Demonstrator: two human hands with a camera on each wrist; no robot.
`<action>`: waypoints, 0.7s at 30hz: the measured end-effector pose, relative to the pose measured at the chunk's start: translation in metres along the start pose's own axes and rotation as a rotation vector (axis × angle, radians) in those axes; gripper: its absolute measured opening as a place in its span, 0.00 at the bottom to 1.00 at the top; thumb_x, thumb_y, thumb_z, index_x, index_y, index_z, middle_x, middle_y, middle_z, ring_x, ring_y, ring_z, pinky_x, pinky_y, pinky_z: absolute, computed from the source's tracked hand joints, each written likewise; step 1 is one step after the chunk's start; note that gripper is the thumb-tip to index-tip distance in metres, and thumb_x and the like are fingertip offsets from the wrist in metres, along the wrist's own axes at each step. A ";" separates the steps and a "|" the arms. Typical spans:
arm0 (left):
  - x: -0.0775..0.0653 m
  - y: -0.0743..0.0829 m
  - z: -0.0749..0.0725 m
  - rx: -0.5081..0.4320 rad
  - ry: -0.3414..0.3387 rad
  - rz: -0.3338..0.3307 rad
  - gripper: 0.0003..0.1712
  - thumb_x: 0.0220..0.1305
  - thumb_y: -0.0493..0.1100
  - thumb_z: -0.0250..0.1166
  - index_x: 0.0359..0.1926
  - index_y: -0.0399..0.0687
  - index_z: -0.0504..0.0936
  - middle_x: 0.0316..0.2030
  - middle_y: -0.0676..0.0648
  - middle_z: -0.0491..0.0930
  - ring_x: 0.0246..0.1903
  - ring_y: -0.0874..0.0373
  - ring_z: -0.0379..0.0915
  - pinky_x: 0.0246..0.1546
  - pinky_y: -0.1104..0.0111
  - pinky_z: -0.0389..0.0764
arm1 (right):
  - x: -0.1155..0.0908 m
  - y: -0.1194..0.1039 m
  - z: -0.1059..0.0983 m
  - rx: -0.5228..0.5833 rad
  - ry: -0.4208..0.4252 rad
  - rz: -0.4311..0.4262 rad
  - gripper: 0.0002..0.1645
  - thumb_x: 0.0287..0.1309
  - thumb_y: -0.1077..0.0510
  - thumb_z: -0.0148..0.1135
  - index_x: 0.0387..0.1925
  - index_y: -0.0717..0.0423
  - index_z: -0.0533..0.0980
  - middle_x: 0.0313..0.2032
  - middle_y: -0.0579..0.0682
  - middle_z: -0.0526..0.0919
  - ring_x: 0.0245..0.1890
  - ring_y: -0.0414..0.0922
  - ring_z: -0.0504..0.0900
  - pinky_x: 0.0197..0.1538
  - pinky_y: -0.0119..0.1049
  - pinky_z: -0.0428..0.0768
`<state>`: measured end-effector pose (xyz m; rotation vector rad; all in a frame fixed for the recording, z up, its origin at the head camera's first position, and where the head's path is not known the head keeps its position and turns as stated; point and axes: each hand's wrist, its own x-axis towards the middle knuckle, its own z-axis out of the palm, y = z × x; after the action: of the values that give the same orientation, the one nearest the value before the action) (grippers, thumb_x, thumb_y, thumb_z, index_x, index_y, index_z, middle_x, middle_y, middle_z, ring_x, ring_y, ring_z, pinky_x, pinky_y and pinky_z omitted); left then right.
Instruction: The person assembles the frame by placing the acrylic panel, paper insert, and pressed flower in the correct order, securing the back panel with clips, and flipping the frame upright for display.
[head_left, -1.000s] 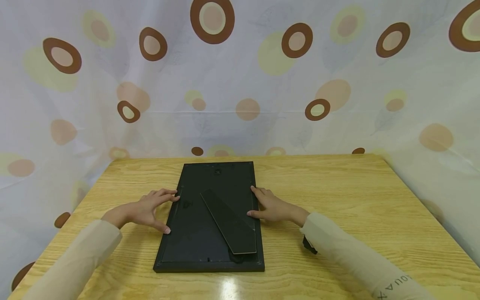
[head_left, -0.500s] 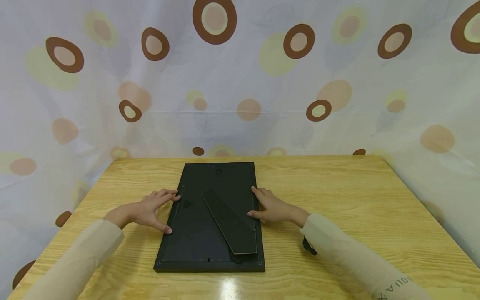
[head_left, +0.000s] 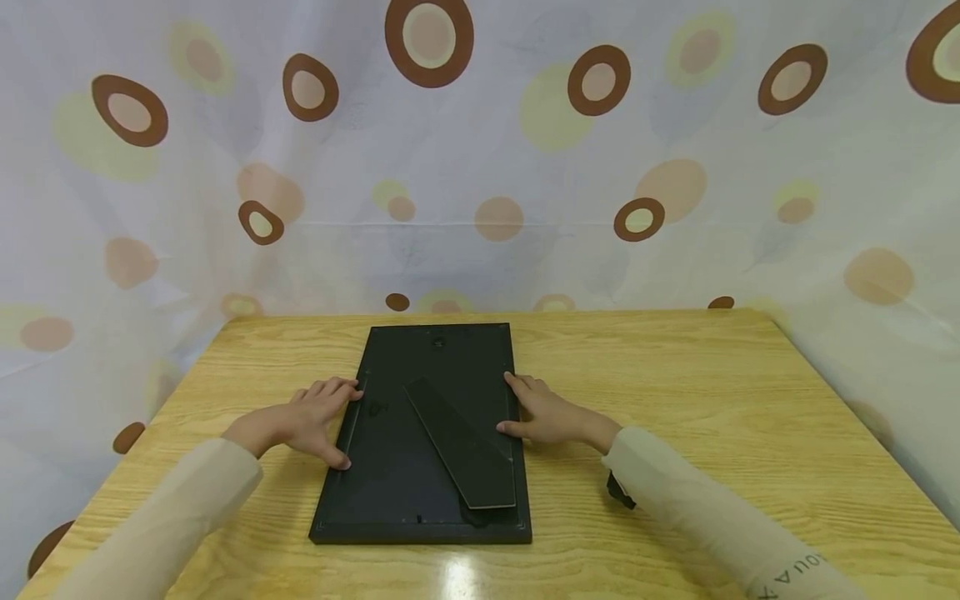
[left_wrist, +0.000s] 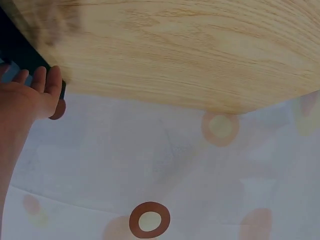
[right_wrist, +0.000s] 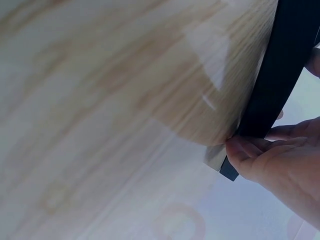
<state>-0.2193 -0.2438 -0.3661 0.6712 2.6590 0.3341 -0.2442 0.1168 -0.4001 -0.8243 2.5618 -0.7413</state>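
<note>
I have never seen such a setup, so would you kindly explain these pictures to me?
There is no machine: a person works with bare hands, the left hand and the right hand. The view with both arms comes from a camera worn on the head; the other two come from cameras on the wrists. On the wooden table lies a black picture frame, back up, its stand slanting across it. Each hand holds one long side, thumb on top. A small dark thing shows beside the right sleeve, too hidden to identify. Behind hangs a patterned cloth.

The tabletop (head_left: 712,392) leaves passage far right; a slanted stand (head_left: 471,458) obstructs the frame (head_left: 401,462)
</note>
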 end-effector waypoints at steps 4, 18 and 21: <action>0.001 0.003 -0.001 0.008 -0.015 -0.020 0.54 0.43 0.58 0.71 0.65 0.40 0.54 0.67 0.35 0.45 0.65 0.35 0.42 0.58 0.38 0.48 | 0.001 0.002 0.001 -0.001 -0.004 -0.003 0.51 0.61 0.44 0.53 0.69 0.65 0.39 0.68 0.67 0.45 0.68 0.62 0.46 0.65 0.57 0.55; 0.001 -0.026 0.007 -0.193 0.043 0.075 0.58 0.45 0.58 0.71 0.68 0.43 0.47 0.66 0.34 0.44 0.62 0.29 0.42 0.53 0.33 0.50 | 0.000 0.002 -0.001 0.010 -0.015 -0.016 0.51 0.61 0.44 0.53 0.69 0.66 0.38 0.68 0.68 0.44 0.68 0.62 0.46 0.65 0.57 0.54; 0.005 -0.028 0.011 -0.177 0.111 0.059 0.53 0.51 0.60 0.66 0.68 0.42 0.50 0.66 0.34 0.47 0.62 0.30 0.44 0.54 0.34 0.51 | -0.001 0.003 -0.001 0.010 -0.014 -0.019 0.51 0.61 0.44 0.53 0.69 0.66 0.38 0.67 0.68 0.44 0.68 0.62 0.46 0.65 0.57 0.55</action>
<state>-0.2305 -0.2639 -0.3859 0.6939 2.6752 0.6320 -0.2451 0.1191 -0.4010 -0.8489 2.5390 -0.7509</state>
